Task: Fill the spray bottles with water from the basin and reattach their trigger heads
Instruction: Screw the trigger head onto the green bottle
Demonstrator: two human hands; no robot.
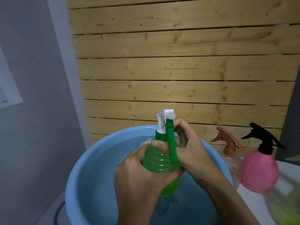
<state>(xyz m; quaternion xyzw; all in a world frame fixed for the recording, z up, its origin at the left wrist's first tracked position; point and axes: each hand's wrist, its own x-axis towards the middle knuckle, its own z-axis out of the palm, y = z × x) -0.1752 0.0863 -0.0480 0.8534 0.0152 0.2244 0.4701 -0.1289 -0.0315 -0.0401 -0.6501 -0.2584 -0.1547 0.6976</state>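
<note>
A green ribbed spray bottle [159,163] is held upright over the blue basin [81,168], which holds water. My left hand [139,176] grips the bottle's body from the left and below. My right hand [190,148] curls round the neck and green collar, just behind the long green trigger lever [172,143]. The white trigger head [164,119] sits on top of the bottle. Whether the collar is fully tight cannot be told.
To the right of the basin stand a clear bottle with a brown trigger head [230,153] and a pink bottle with a black trigger head [258,168] on a white surface. A blurred green-clear object [285,205] lies at the near right. A wooden slat wall [178,62] rises behind.
</note>
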